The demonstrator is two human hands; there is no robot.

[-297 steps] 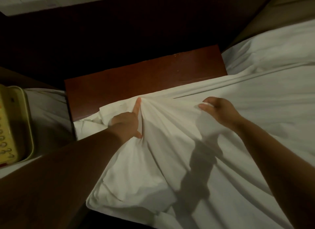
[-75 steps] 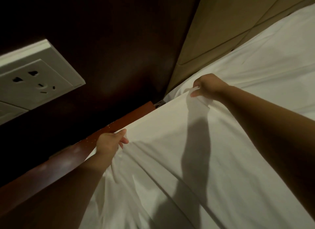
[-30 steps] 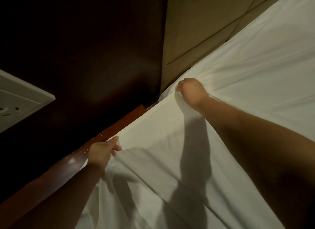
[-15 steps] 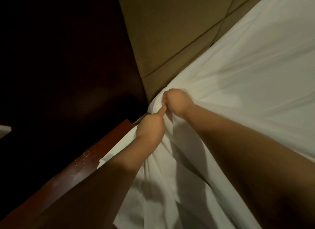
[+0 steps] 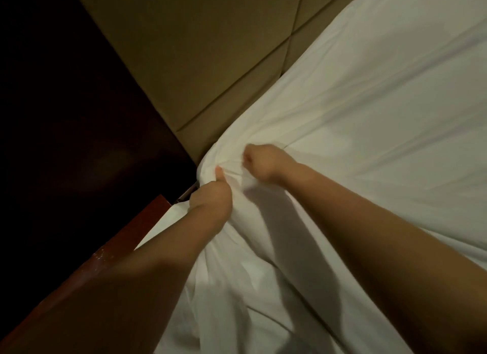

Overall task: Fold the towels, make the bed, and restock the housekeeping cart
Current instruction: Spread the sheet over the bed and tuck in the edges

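A white bed sheet [image 5: 369, 121] covers the mattress and bunches into folds at its top left corner, beside the headboard. My left hand [image 5: 210, 198] grips a fold of the sheet at that corner, thumb up against the cloth. My right hand [image 5: 263, 161] is a fist just to the right, clutching gathered sheet on top of the corner. The two hands are a short gap apart. Loose, wrinkled sheet hangs down the side of the bed below my forearms.
A padded tan headboard [image 5: 210, 53] with stitched seams runs along the top. A reddish wooden nightstand edge [image 5: 123, 237] lies close against the bed's left side. Beyond it is a dark brown wall panel [image 5: 66, 116].
My left hand slid up along the sheet's edge from the nightstand side to the corner and now grips beside my right hand. The view shifted toward the headboard; the wall socket left view.
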